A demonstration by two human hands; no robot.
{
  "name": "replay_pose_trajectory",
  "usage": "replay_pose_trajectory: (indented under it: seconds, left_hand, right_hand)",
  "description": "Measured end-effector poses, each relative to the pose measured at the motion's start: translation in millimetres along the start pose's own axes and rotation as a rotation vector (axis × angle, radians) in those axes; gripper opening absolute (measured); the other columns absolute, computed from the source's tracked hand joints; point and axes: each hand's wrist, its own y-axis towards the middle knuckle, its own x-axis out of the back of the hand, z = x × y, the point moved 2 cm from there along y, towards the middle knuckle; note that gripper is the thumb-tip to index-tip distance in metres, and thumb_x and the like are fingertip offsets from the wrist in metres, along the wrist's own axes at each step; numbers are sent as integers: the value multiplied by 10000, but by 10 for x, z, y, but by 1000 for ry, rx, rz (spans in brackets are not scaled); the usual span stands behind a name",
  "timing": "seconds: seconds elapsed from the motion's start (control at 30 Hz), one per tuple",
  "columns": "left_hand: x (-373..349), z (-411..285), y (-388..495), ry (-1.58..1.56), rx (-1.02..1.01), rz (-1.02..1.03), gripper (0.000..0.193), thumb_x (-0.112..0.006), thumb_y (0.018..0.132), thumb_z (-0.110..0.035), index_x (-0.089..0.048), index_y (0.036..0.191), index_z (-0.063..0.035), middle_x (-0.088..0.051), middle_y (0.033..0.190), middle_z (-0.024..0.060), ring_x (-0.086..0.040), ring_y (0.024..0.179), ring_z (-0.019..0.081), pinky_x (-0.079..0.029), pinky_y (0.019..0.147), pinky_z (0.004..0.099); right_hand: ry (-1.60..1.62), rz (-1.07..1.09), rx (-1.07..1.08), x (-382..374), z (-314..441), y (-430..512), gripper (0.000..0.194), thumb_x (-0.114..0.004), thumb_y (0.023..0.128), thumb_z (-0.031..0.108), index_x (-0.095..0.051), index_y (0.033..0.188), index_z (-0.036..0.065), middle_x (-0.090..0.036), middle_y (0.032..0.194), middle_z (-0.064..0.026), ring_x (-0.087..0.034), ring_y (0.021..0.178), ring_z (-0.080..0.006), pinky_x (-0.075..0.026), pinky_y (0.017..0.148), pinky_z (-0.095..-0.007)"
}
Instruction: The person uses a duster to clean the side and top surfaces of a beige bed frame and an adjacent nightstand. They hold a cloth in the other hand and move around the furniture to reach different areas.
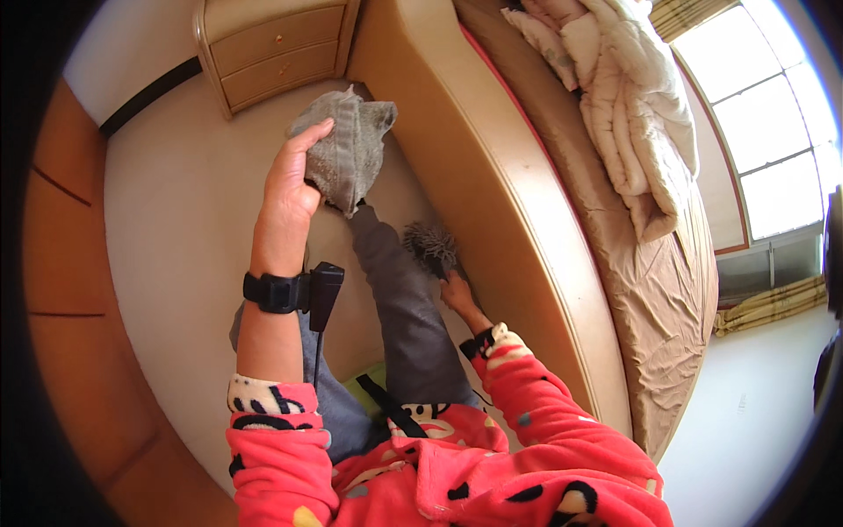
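Observation:
My left hand (298, 168) grips a folded grey cloth (346, 145), thumb across its top, held out above my foot and the pale floor. A black strap with a small black device (290, 293) circles the left wrist. Lower and to the right, my right hand (456, 290) is closed around the handle of a fluffy grey duster (431, 245). The duster's head is right beside the tan side panel (487, 178) of a bed; whether it touches the panel or the floor is hard to tell. My fingers around the handle are partly hidden.
A two-drawer wooden nightstand (276, 53) stands at the far end against the bed. Brown wooden panels (66, 263) run along the left. A brown sheet (658, 316) and a crumpled cream quilt (625, 125) lie on the bed. My legs (415, 309) reach across the floor (178, 217).

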Motion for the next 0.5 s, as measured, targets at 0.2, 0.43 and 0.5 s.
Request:
replay_pose_trajectory:
  seconds: [0.2,0.43,0.5]
  left_hand:
    - [99,21,97,-34,36,3,326,-710,757,-112,-613,1053,-16,-644,1049,98,-612,953,234,-476,873,379]
    - [134,59,11,-76,62,29,288,-694,745,-90,-621,1018,-34,-656,1005,102,-629,917,254,-494,852,422]
    - [140,48,6,-69,48,33,280,-687,748,-89,-622,1015,-36,-659,994,103,-634,904,255,-502,839,418]
  right_hand:
    - [642,238,300,1346,693,-1036,476,-541,914,140,-367,1355,102,-546,651,-28,-495,464,-91,-379,394,-237]
    - [251,-463,284,2722,804,-751,481,-477,933,193,-360,1387,83,-512,620,-1,-399,408,-51,-325,345,-209]
    - [322,-490,231,2924,737,-424,473,-450,927,172,-367,1386,94,-511,616,1,-378,393,-50,-307,330,-210]
